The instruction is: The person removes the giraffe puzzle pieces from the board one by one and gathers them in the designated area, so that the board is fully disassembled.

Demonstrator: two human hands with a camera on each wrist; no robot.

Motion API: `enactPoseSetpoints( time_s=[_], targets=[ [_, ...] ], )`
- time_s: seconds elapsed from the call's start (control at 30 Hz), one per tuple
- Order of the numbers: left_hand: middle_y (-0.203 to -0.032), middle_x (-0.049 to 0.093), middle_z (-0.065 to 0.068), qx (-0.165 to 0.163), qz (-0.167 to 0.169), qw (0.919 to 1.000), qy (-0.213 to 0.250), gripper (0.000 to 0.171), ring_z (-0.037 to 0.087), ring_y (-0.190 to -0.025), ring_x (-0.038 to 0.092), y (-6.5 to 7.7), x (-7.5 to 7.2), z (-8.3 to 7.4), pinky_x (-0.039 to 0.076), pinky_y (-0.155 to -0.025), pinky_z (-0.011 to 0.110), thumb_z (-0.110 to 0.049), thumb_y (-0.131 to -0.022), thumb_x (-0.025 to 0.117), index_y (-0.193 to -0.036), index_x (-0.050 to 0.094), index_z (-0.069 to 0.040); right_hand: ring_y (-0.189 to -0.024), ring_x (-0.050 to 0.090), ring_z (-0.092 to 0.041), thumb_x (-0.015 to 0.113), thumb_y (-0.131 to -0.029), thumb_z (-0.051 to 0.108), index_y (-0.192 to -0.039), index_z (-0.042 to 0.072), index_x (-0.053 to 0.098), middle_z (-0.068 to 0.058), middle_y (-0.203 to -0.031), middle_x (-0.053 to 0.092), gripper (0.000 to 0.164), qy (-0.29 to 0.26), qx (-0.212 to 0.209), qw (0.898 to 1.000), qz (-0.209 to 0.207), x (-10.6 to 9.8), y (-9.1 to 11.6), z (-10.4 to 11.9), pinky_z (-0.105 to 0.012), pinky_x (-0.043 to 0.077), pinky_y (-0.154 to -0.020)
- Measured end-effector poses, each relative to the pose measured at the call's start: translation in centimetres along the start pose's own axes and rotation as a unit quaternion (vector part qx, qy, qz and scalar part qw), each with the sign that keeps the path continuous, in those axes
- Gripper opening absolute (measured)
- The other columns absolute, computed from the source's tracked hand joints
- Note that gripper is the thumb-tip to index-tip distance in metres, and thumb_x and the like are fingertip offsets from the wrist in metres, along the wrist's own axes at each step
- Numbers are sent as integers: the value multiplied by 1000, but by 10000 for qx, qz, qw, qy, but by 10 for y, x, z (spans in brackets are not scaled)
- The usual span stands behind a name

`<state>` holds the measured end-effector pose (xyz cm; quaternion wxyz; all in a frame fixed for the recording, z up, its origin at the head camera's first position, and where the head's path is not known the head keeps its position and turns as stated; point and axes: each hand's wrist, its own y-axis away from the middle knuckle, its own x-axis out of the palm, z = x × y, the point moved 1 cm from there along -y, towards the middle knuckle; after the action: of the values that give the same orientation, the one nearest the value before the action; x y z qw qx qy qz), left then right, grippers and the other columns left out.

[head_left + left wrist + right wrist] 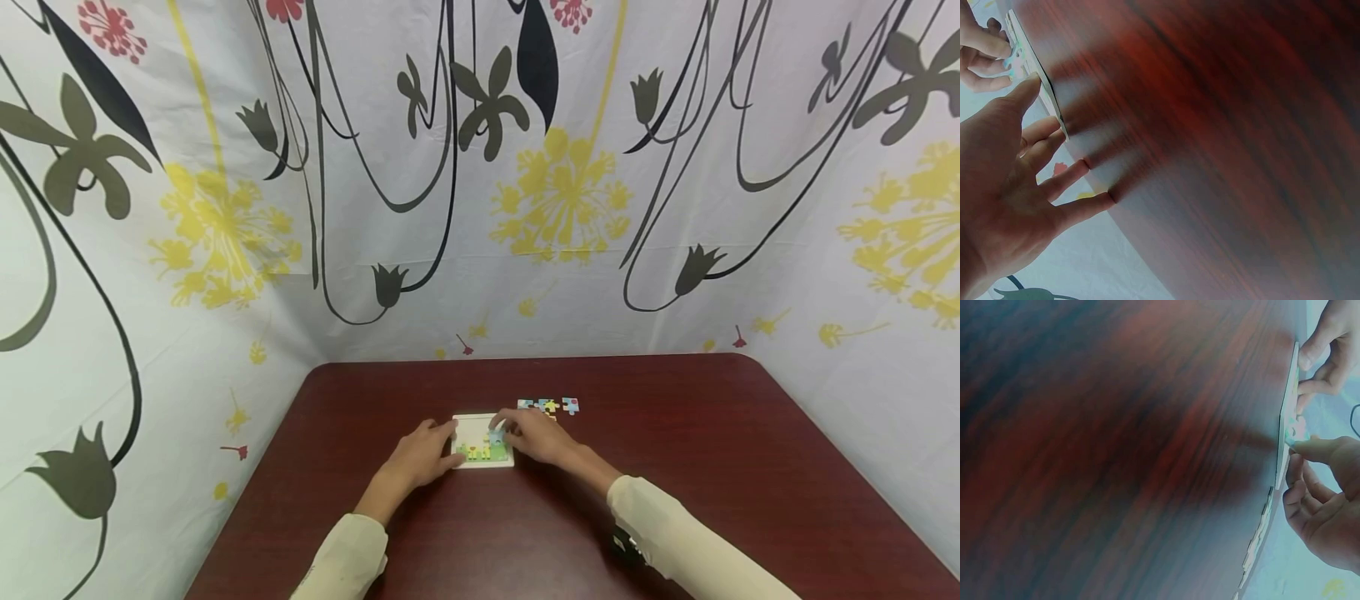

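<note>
A white-framed jigsaw puzzle tray (483, 465) lies flat on the table, its lower part filled with green and yellow pieces. My left hand (422, 452) rests at the tray's left side, thumb by the near corner. In the left wrist view, the thumb touches the tray (1032, 59) while the spread outer fingers (1088, 203) reach the tabletop. Over the tray's right part, my right hand (542, 435) pinches a light blue puzzle piece (496, 437) between thumb and fingers. The right wrist view shows this piece (1298, 429) at the fingertips, low against the tray; its full outline is hidden.
Several loose puzzle pieces (550, 405) lie behind the right hand, partly hidden by it. The dark red wooden table (675, 433) meets a flower-patterned cloth (480, 300) at the back and sides. A dark band (627, 546) shows under the right sleeve.
</note>
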<state>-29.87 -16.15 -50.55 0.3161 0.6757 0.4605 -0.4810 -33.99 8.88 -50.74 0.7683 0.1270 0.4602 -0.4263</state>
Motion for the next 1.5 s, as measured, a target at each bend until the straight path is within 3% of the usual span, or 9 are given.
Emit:
enactPoseSetpoints(
  time_s=[0.43, 0.73, 1.2, 1.5],
  targets=[
    [-141, 61, 16, 56, 19, 10000, 31, 64, 43, -137, 50, 1, -1, -1, 49, -101, 60, -45, -101, 68, -153, 51, -11, -82, 70, -10, 68, -99, 4, -116, 14, 74, -2, -96, 77, 20, -69, -224, 9994, -265, -3, 5, -3, -28, 56, -70],
    [-143, 59, 19, 80, -6, 9999, 104, 62, 44, -138, 48, 2, 0, -1, 49, -101, 61, -44, -101, 68, -150, 53, -10, -93, 72, -21, 69, -99, 5, -117, 13, 74, -4, -103, 75, 20, -47, -16, 9993, -364, -12, 12, -7, -36, 58, -78],
    [-145, 56, 22, 27, -12, 9999, 105, 61, 45, -137, 50, 2, 0, -1, 49, -101, 62, -44, -101, 68, -149, 53, -11, -97, 70, -23, 69, -99, 4, -117, 9, 73, -7, -109, 74, 19, -131, 171, 9988, -447, -33, 28, -27, -32, 56, -77],
    [-145, 57, 21, 32, -23, 10000, 84, 61, 45, -136, 51, 2, -1, -2, 49, -100, 61, -44, -101, 68, -150, 53, -11, -87, 74, -21, 71, -97, 2, -111, 7, 74, -9, -103, 76, 16, -80, 181, 9976, -668, -50, 37, -39, -30, 57, -71]
  ],
)
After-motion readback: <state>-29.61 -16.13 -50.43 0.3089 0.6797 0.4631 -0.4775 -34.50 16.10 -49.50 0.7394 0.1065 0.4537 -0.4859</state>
